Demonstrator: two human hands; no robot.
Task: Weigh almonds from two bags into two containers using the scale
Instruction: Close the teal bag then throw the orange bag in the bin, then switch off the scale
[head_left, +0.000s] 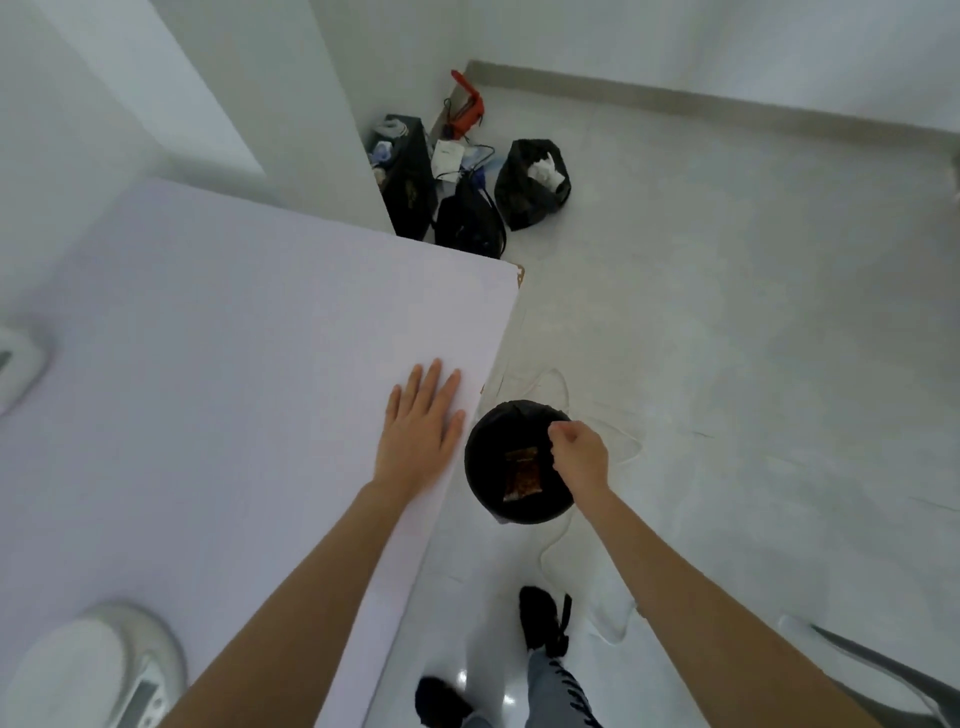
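1. Your left hand (423, 426) lies flat on the white table (208, 364), palm down, just inside the right edge. The fingers are straight and slightly spread and grasp nothing. The forearm runs up to it from the lower middle of the view.
2. Your right hand (579, 452) hangs off the table, over the black bin (478, 457) on the floor beside the table edge. The arm reaches in from the lower right, and the wrist is bent down toward the bin's mouth.
3. The right fingers are curled in, with the thumb drawn against the forefinger near the bin's far rim. You cannot tell from above whether they pinch anything (the undersides of the fingers are hidden).
4. A small clear bag of almonds (522, 475) lies inside the bin, just left of your right hand and apart from it.
5. The scale (93, 670) sits at the table's lower left corner, well apart from both hands.
6. One black shoe (540, 618) stands on the floor below the bin.
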